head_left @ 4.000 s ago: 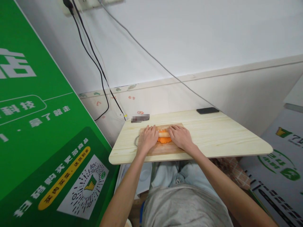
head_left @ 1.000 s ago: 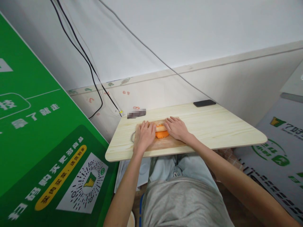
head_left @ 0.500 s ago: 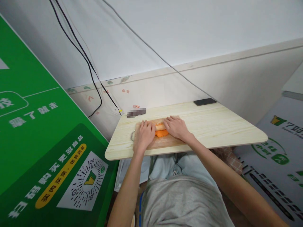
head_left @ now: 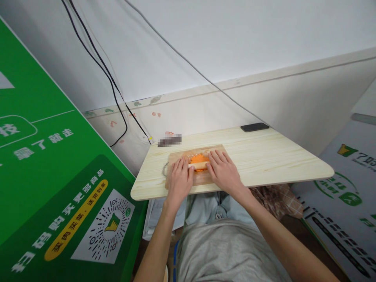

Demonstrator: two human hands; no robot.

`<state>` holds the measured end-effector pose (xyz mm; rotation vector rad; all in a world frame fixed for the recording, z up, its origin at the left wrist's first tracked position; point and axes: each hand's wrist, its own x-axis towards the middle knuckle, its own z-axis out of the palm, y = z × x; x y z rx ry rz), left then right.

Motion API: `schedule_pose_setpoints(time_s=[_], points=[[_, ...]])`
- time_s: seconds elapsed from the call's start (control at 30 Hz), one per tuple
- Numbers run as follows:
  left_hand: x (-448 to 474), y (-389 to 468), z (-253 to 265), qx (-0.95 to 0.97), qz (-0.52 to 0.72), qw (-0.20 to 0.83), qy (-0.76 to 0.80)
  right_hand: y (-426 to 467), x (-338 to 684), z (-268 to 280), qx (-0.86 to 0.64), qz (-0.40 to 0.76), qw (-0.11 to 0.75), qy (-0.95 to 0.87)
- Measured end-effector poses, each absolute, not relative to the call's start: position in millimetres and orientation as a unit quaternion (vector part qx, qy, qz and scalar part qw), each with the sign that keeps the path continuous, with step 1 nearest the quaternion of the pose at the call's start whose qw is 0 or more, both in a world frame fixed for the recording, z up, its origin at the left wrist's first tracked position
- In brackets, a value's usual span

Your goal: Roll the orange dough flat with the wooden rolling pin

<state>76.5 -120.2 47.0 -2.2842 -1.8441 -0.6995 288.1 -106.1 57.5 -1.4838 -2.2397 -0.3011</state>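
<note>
My left hand (head_left: 179,179) and right hand (head_left: 223,169) lie flat, fingers long, on the rolling pin (head_left: 198,166); orange dough (head_left: 199,158) shows at its 12 o'clock.

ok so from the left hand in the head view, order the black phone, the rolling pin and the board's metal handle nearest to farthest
1. Rolling pin: at the left hand's fingers, on its right.
2. Metal handle: just left of the hand.
3. Black phone: far back, right.
</note>
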Motion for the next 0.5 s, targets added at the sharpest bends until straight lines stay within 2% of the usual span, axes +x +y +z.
schedule_pose_setpoints(time_s=[0.2, 0.5], points=[[75.2, -125.7, 31.4, -0.755, -0.302, 0.102, -0.573, -108.0, 291.3, 45.7, -0.509, -0.142, 0.266, -0.806], [72.8, -71.6, 54.8, -0.775, -0.192, 0.066, -0.598, -49.3, 283.9, 65.0, -0.545, -0.115, 0.188, -0.809]])
